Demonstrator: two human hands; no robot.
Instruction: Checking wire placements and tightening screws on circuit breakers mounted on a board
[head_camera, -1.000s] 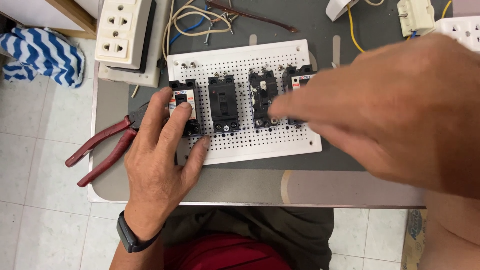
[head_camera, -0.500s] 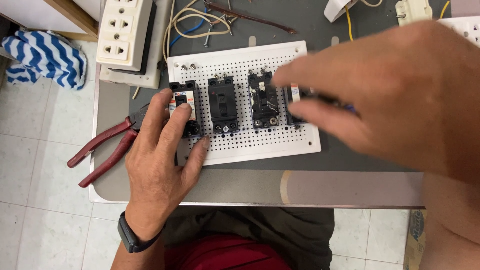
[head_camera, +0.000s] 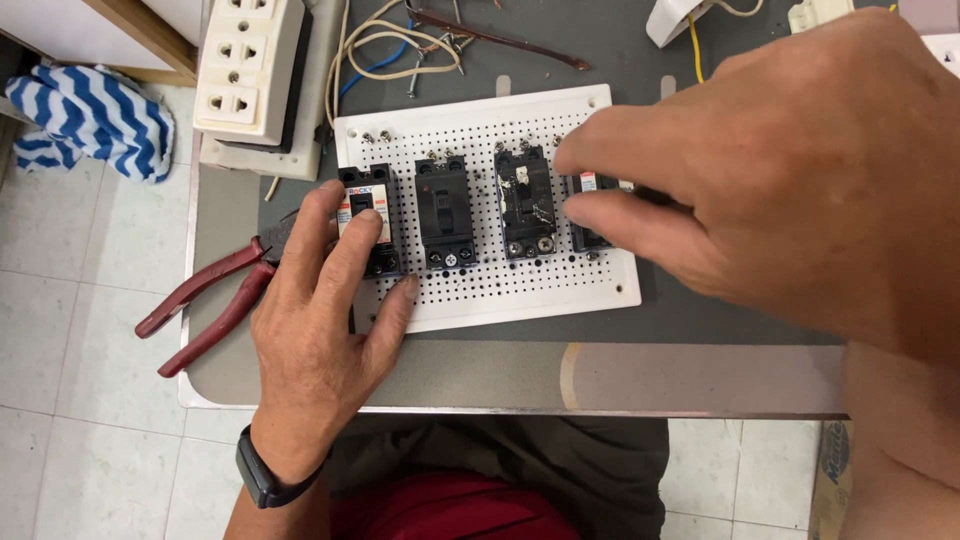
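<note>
A grey tabletop (head_camera: 700, 375) carries a white perforated board (head_camera: 560, 290) lying under both sets of fingers, stiff and light by the look of it, best steadied flat by its edges. The right hand (head_camera: 790, 190) pinches the rightmost of four black switches (head_camera: 590, 215), fingers closed on its sides. The left hand (head_camera: 320, 330) rests spread and released, fingertips on the leftmost switch (head_camera: 368, 225), hard plastic and likely firmly mounted, with red pliers (head_camera: 210, 305) just left of it.

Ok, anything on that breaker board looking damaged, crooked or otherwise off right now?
One thing: the third breaker on the white perforated board has whitish smears or scuffs on its black face; the two breakers left of it look clean. The fourth breaker is mostly hidden under the right hand. All four sit roughly straight.
</note>
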